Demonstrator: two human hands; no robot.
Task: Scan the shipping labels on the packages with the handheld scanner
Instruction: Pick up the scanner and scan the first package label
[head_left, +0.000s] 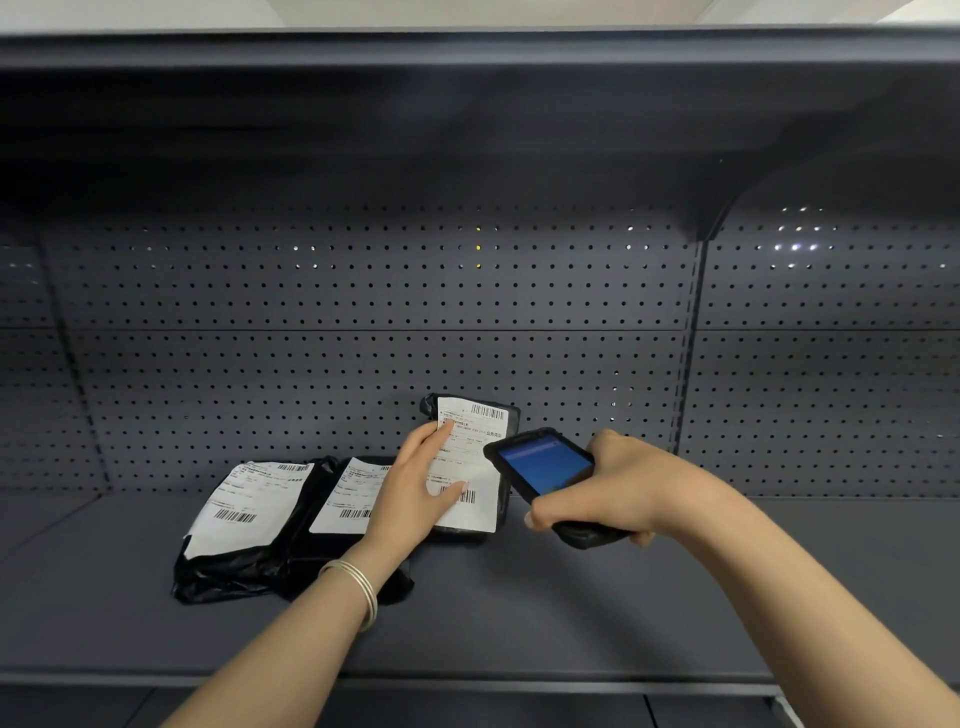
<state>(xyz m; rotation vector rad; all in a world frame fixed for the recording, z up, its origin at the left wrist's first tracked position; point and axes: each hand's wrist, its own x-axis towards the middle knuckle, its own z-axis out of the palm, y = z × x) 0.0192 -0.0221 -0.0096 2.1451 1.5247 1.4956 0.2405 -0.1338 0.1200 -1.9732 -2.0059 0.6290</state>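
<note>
Three black plastic mailer bags with white paper shipping labels on a dark grey metal shelf (571, 597), before a perforated grey back panel (363, 312). Leftmost black bag (234, 561) lying flat, its white label (249, 501) facing up; middle black bag (311, 545) just beside it, touching, its label (348, 499) partly covered by the left forearm. Third black bag (506, 421) propped nearly upright, leaning toward the back panel, its long white label (467, 467) turned to the camera.

Left hand (415, 483) spread flat against this third label, fingers released and not clenched, pressing the paper and keeping the bag standing; thin silver bangles (358, 587) on the wrist. Right hand (613, 488) clenched around the black handheld scanner with lit blue screen (545, 465), grasping its lower body, the scanner head pointed left toward the label and very near to it.

Step in hand, by judgement: scanning of the third label, with the two flat bags apparently either done or waiting; not possible to tell which.

To do it well: aim at one barcode only, upper (488, 412) or lower (460, 496). Lower barcode partly hidden by the left thumb, so better to slide the thumb aside or choose the upper one. Keep the paper smooth and flat, no wrinkle across the bars. Pull the scanner back slightly, because so near the beam may not cover the whole code. Hold steady until confirmation on the screen.
</note>
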